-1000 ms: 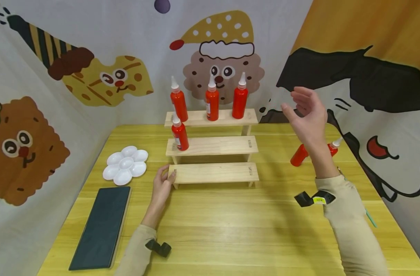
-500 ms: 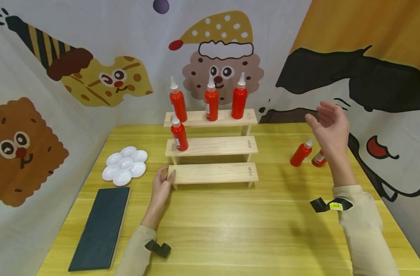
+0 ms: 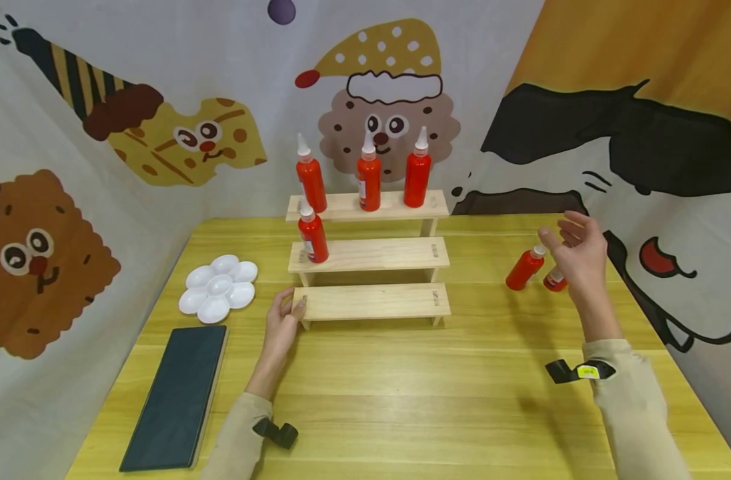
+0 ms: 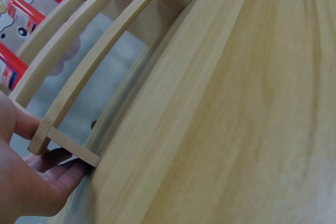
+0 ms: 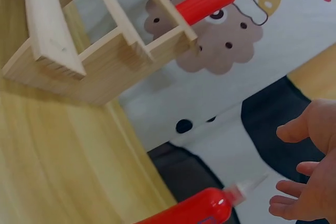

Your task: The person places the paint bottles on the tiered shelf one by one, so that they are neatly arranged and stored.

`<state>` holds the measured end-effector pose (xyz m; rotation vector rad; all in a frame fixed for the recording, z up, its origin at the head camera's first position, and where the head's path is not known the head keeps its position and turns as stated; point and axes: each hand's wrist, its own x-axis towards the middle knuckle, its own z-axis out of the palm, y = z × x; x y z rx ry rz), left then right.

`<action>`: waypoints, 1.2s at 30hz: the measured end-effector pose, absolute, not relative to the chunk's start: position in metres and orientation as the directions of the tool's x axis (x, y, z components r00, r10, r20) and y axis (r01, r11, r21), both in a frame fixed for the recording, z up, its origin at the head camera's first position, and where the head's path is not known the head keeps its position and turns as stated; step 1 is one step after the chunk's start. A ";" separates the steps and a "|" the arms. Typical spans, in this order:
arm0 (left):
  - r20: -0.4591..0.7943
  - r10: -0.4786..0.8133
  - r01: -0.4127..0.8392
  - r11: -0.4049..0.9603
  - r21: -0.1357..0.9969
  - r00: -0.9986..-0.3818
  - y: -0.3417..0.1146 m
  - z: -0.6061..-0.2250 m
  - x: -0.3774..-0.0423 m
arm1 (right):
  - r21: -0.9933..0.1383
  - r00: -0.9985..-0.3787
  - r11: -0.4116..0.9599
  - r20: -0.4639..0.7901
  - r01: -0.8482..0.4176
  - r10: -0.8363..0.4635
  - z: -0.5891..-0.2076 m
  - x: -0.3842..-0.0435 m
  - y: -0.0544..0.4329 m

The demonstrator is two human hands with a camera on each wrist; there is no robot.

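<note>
A three-step wooden display rack [image 3: 371, 302] stands mid-table. My left hand [image 3: 281, 328] grips the left end of its lowest step, thumb on top and fingers beneath, as the left wrist view shows. Three red squeeze bottles with white pointed caps stand on the top step: a left bottle [image 3: 311, 185], a middle bottle [image 3: 369, 183] and a right bottle [image 3: 417, 180]. Another red bottle [image 3: 313, 239] is at the left of the middle step. On the right my right hand [image 3: 583, 260] hovers, fingers apart and holding nothing, beside a red bottle [image 3: 524, 269] and a partly hidden second one [image 3: 555, 280].
A white flower-shaped paint palette [image 3: 219, 287] lies left of the rack. Nearer the front is a dark flat rectangular book or case [image 3: 175, 399]. A cartoon-printed cloth [image 3: 233, 40] hangs behind and beside the wooden table [image 3: 365, 400].
My right hand has moved right, then down toward the two bottles on the table. The left hand keeps its grip on the rack.
</note>
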<state>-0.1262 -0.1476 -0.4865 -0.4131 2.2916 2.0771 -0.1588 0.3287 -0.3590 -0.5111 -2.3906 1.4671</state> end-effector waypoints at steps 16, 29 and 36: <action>-0.176 -0.181 -0.190 0.057 0.980 -0.967 -0.147 -0.488 -0.127 | -0.887 -0.911 0.410 -0.029 0.214 0.412 -0.409 -0.157 0.340; -0.165 -0.188 -0.179 0.056 0.982 -0.968 -0.147 -0.487 -0.126 | -0.870 -0.921 0.440 -0.042 0.224 0.387 -0.434 -0.159 0.335; -0.173 -0.182 -0.185 0.047 0.982 -0.968 -0.147 -0.485 -0.125 | -0.879 -0.925 0.423 -0.051 0.220 0.376 -0.439 -0.159 0.331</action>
